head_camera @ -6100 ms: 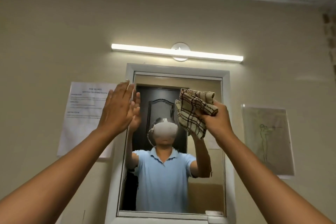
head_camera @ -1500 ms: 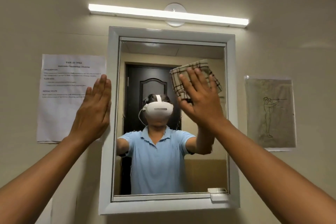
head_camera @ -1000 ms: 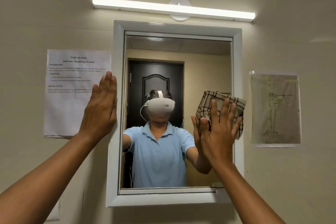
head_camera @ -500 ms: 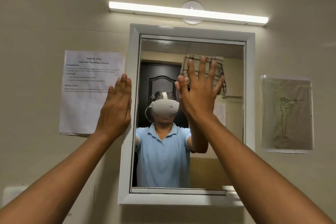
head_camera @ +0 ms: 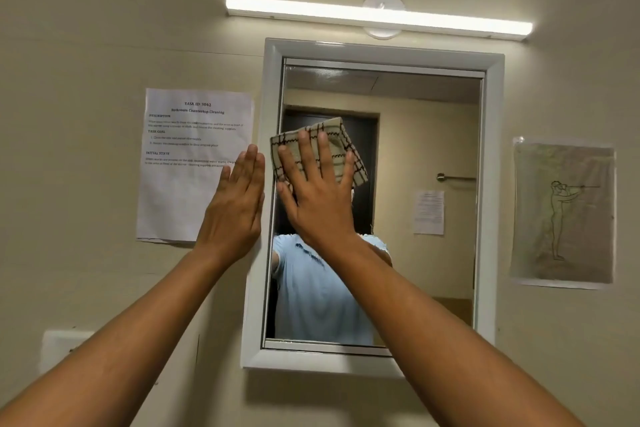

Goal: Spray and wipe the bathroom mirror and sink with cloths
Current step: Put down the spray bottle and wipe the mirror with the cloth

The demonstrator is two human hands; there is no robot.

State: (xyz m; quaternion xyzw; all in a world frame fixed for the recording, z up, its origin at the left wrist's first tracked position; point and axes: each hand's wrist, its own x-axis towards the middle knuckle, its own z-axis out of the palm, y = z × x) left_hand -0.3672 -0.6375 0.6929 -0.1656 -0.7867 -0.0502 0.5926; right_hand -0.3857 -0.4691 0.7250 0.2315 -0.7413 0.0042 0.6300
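Nearest the camera, both forearms reach up to the wall. The right hand (head_camera: 317, 199) lies flat with its fingers (head_camera: 325, 156) straight and spread, pressing the checked cloth (head_camera: 337, 146) against the mirror (head_camera: 415, 149); nothing is pinched, the palm alone pins the fabric. The cloth sticks out above and to the right of those fingers, at the upper left part of the glass, close to the white frame (head_camera: 272, 87).

The left hand (head_camera: 235, 210) is released too, its 4 fingers together and flat on the wall just left of the frame, overlapping the edge of the printed sheet (head_camera: 187, 163), apparently as a brace.

To wipe well, I would keep even palm pressure, work in overlapping passes out to the corners, and refold the cloth once damp. The glass to the right of and below the fingers is probably still to be covered, and the sink is out of view.
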